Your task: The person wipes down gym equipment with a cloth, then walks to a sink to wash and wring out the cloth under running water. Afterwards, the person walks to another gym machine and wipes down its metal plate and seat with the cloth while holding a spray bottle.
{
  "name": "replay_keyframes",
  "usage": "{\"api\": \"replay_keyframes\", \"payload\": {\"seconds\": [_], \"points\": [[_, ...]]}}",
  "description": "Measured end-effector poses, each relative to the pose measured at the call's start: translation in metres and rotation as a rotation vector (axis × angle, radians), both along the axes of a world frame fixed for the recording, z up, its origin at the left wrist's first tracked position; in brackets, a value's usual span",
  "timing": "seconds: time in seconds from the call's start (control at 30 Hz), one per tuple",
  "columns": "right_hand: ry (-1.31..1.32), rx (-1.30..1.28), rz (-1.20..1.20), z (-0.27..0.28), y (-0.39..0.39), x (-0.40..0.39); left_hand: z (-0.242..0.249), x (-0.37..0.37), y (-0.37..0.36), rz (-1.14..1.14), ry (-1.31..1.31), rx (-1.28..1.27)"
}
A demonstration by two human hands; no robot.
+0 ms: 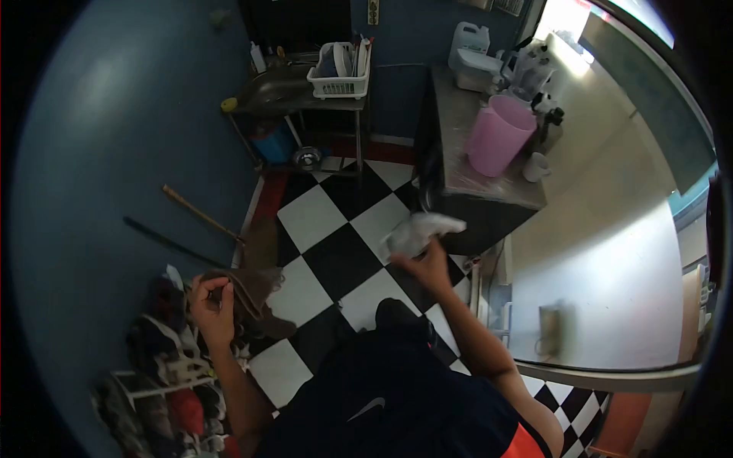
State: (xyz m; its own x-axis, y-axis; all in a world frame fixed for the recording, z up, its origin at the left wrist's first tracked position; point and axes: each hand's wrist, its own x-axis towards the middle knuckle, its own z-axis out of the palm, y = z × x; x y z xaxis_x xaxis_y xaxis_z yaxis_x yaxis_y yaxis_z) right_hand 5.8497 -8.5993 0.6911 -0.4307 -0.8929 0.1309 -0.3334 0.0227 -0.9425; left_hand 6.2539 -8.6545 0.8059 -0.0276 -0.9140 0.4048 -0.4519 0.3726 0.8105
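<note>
At the far left, a cluttered rack stands low by the wall. Just beside it, our left hand is curled closed, with a brown cloth bunched against the fingers and hanging out to the right, above the floor. It looks soft, limp and fairly light, and we judge a fold near its upper edge the surest hold, as the loose end will sag and swing.

Further right, a white cloth is in the air over the checkered floor, near the counter. It is blurred, so we cannot tell whether it is fabric or thin plastic. Our right hand pinches its lower side between thumb and fingers, with little gap. It seems very light and floppy, hardly fragile, perhaps slippery if plastic; we would gather a thick bunch rather than one thin edge.
</note>
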Motion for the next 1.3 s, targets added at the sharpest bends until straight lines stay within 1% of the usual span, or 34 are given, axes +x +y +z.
{"api": "replay_keyframes", "payload": {"seconds": [0.03, 0.07, 0.1, 0.13, 0.23, 0.33, 0.37, 0.4, 0.43, 0.47, 0.5, 0.53, 0.6, 0.67, 0.7, 0.77, 0.8, 0.87, 0.9, 0.93, 0.97, 1.03, 1.07, 1.13, 1.17, 1.2, 1.23, 1.27, 1.3], "points": [[0.027, -0.08, -0.091, -0.007, -0.03, -0.02, 0.003, -0.003, -0.031, -0.016, -0.035, -0.022], [0.024, -0.029, -0.18, 0.008, -0.053, -0.034, 0.005, -0.007, -0.058, -0.03, -0.063, -0.043], [0.032, -0.02, -0.278, -0.011, -0.083, -0.058, 0.005, -0.013, -0.085, -0.042, -0.087, -0.066], [0.045, -0.018, -0.378, -0.033, -0.117, -0.084, 0.009, -0.018, -0.109, -0.017, -0.176, -0.093], [0.097, -0.103, -0.574, -0.058, -0.207, -0.153, -0.013, -0.009, -0.192, 0.046, -0.274, -0.122], [0.385, 0.128, -0.825, -0.099, -0.293, -0.233, -0.009, -0.022, -0.253, 0.101, -0.119, 0.037], [0.355, 0.21, -0.865, -0.1, -0.317, -0.255, -0.003, -0.02, -0.274, 0.138, -0.074, 0.073], [0.33, 0.293, -0.898, -0.107, -0.339, -0.282, 0.002, -0.017, -0.297, 0.136, -0.142, 0.087], [0.257, 0.224, -0.925, -0.121, -0.36, -0.311, 0.005, -0.017, -0.318, 0.19, -0.167, 0.066], [0.263, 0.31, -1.016, -0.117, -0.377, -0.325, 0.017, -0.026, -0.336, 0.242, -0.192, 0.064], [0.264, 0.356, -1.077, -0.124, -0.389, -0.347, 0.023, -0.032, -0.349, 0.29, -0.218, 0.067], [0.26, 0.389, -1.149, -0.131, -0.403, -0.368, 0.026, -0.029, -0.364, 0.303, -0.237, 0.124], [0.128, 0.379, -1.307, -0.13, -0.419, -0.391, 0.029, -0.024, -0.399, 0.313, -0.272, 0.213], [0.303, 0.407, -1.384, -0.148, -0.425, -0.428, 0.025, -0.026, -0.441, 0.337, -0.345, 0.247], [0.315, 0.44, -1.422, -0.158, -0.424, -0.448, 0.022, -0.026, -0.459, 0.343, -0.386, 0.267], [0.328, 0.501, -1.513, -0.176, -0.42, -0.477, 0.013, -0.013, -0.501, 0.272, -0.477, 0.301], [0.304, 0.502, -1.504, -0.184, -0.415, -0.483, 0.011, -0.007, -0.526, 0.234, -0.519, 0.308], [0.268, 0.497, -1.484, -0.192, -0.41, -0.482, 0.017, -0.014, -0.577, 0.178, -0.535, 0.281], [0.294, 0.501, -1.446, -0.184, -0.413, -0.468, 0.019, -0.015, -0.597, 0.154, -0.539, 0.279], [0.316, 0.503, -1.412, -0.176, -0.414, -0.451, 0.017, -0.01, -0.62, 0.119, -0.469, 0.352], [0.327, 0.502, -1.389, -0.167, -0.42, -0.431, 0.017, -0.005, -0.641, 0.076, -0.455, 0.405], [0.29, 0.635, -1.47, -0.145, -0.436, -0.393, 0.026, 0.005, -0.693, -0.03, -0.441, 0.498], [0.27, 0.693, -1.508, -0.131, -0.45, -0.377, 0.027, 0.011, -0.719, -0.112, -0.374, 0.455], [0.385, 0.222, -1.493, -0.114, -0.493, -0.348, 0.022, 0.019, -0.771, -0.263, -0.228, 0.365], [0.448, 0.001, -1.456, -0.099, -0.515, -0.323, 0.026, 0.012, -0.792, -0.252, -0.142, 0.342], [0.464, 0.007, -1.296, -0.019, -0.58, -0.249, 0.038, -0.003, -0.804, -0.239, -0.07, 0.341], [0.4, -0.147, -1.14, 0.016, -0.626, -0.208, 0.048, -0.008, -0.817, -0.231, -0.014, 0.348], [0.326, -0.321, -0.992, 0.04, -0.672, -0.176, 0.049, -0.002, -0.831, -0.137, -0.061, 0.283], [0.358, -0.274, -0.889, 0.069, -0.718, -0.14, 0.046, 0.007, -0.846, -0.043, -0.097, 0.2]]}}
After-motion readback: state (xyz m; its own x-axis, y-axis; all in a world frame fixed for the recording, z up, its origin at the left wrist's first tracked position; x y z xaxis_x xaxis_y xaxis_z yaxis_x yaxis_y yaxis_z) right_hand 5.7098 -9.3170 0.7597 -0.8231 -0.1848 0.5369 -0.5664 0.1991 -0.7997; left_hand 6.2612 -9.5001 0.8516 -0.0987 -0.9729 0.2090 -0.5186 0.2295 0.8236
